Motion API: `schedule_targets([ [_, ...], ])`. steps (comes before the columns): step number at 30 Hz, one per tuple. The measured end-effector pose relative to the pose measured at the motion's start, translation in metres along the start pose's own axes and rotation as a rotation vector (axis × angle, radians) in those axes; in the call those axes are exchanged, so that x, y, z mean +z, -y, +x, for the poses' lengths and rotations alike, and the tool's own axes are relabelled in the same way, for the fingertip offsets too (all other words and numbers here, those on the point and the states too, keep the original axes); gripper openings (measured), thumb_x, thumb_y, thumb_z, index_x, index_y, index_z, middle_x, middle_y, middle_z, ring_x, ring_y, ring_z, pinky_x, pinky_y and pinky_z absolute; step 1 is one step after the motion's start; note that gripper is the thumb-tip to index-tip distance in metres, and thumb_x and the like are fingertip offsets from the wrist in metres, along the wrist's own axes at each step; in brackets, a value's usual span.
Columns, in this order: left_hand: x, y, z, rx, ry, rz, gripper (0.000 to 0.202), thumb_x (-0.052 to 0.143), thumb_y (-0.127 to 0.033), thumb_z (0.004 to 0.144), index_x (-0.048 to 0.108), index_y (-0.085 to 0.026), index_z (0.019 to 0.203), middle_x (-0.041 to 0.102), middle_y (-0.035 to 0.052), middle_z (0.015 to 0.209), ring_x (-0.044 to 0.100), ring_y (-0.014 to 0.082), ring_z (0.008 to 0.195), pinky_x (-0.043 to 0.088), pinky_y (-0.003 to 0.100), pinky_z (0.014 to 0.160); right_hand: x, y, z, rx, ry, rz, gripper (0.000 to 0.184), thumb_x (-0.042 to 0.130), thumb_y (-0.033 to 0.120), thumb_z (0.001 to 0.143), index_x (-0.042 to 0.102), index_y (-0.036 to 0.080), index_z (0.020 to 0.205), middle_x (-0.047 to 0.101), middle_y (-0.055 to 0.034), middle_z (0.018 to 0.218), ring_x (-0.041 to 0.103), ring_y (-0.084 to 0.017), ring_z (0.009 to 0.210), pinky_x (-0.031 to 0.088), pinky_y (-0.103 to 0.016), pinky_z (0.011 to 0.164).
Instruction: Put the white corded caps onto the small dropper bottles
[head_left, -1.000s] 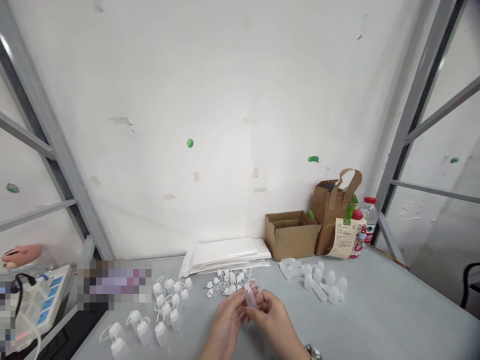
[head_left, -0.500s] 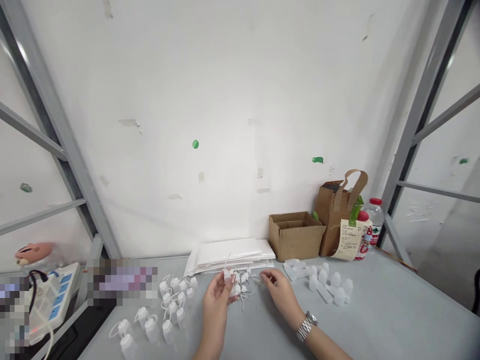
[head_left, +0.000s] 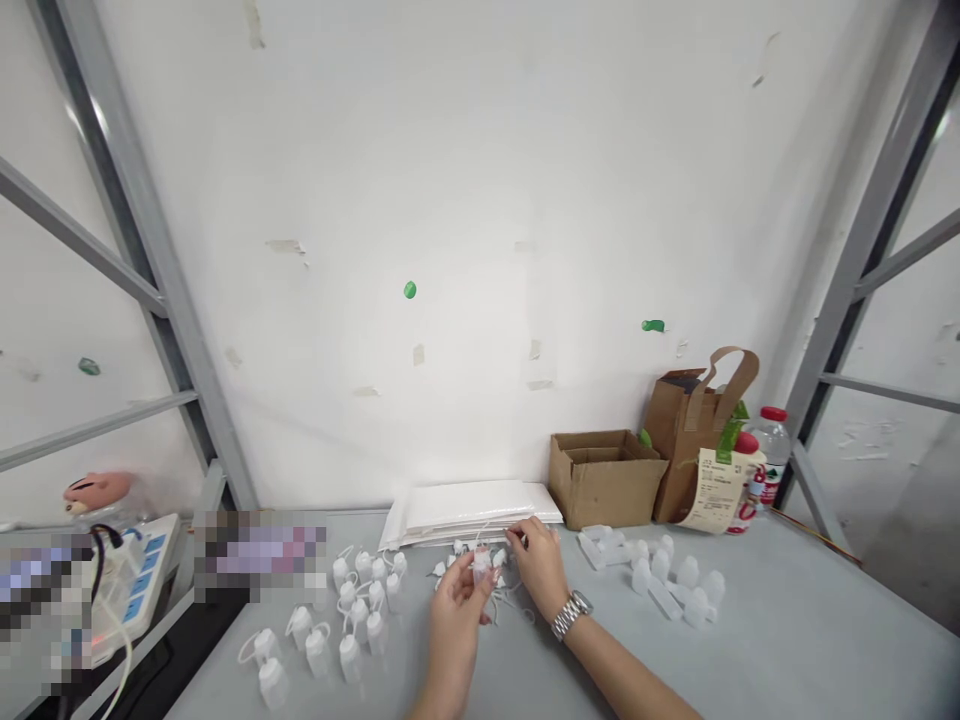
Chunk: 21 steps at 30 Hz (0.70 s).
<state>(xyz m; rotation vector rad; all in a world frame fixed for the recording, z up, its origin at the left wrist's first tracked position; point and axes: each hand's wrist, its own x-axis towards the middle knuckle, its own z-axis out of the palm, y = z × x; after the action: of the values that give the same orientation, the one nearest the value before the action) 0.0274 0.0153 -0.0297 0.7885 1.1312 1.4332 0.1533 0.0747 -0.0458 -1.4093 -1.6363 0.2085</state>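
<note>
My left hand (head_left: 457,612) pinches a small translucent squeeze bottle (head_left: 481,566) upright between thumb and fingers; a thin white strap sticks up from its top. Just right of the bottle, my right hand (head_left: 543,568) has its thumb and fingertips pressed together, and what they hold, if anything, is too small to make out. Loose white caps with thin tails (head_left: 500,560) lie behind and beneath my hands, partly covered by them. Off to the left, several capped bottles with looped straps (head_left: 349,660) stand on the table. Uncapped translucent bottles (head_left: 663,600) lie jumbled at the right.
White padded envelopes (head_left: 472,505) are stacked against the wall. Beside them are an open cardboard box (head_left: 609,495), a brown paper bag (head_left: 673,440) with a receipt, and a red-capped water bottle (head_left: 771,440). A power strip (head_left: 154,570) with cables sits far left.
My right hand has come up from the table toward the bottle in my left hand, which has shifted slightly. The whole view has swung a little left.
</note>
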Motion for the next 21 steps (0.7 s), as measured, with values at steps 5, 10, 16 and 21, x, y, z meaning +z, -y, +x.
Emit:
schedule_targets([
  [5,0.004,0.008,-0.006,0.112,0.023,0.169,0.049,0.075,-0.045,0.054,0.056,-0.019,0.091,0.064,0.0013,0.062,0.059,0.0184,0.06,0.032,0.02,0.039,-0.038,0.01,-0.013,0.149,0.01,0.521,0.035,0.061,0.053,0.073,0.063,0.018,0.066,0.064,-0.005,0.072,0.058,-0.019,0.069,0.046,-0.03,0.065],
  [10,0.009,0.018,-0.013,0.126,0.075,0.248,0.045,0.074,-0.038,0.056,0.052,-0.021,0.091,0.066,0.0033,0.068,0.061,0.0222,0.07,0.034,0.022,0.044,-0.054,0.02,-0.029,0.372,0.117,0.838,0.034,0.073,0.051,0.06,0.066,0.019,0.065,0.068,-0.0039,0.07,0.061,-0.021,0.071,0.048,-0.032,0.07],
  [16,0.011,0.014,-0.018,0.111,0.094,0.297,0.048,0.075,-0.028,0.053,0.049,-0.022,0.093,0.067,0.0025,0.07,0.061,0.023,0.075,0.039,0.026,0.054,-0.051,0.024,-0.034,0.35,0.17,0.771,0.035,0.072,0.052,0.059,0.064,0.018,0.06,0.067,-0.0027,0.062,0.06,-0.02,0.065,0.047,-0.032,0.066],
  [21,0.01,0.004,-0.023,0.109,0.062,0.395,0.049,0.071,-0.025,0.057,0.051,-0.021,0.102,0.069,0.0016,0.077,0.057,0.0179,0.056,0.04,0.029,0.061,-0.063,0.027,-0.03,0.22,0.261,0.661,0.025,0.069,0.043,0.067,0.067,0.019,0.063,0.069,-0.0033,0.068,0.061,-0.02,0.071,0.047,-0.032,0.071],
])
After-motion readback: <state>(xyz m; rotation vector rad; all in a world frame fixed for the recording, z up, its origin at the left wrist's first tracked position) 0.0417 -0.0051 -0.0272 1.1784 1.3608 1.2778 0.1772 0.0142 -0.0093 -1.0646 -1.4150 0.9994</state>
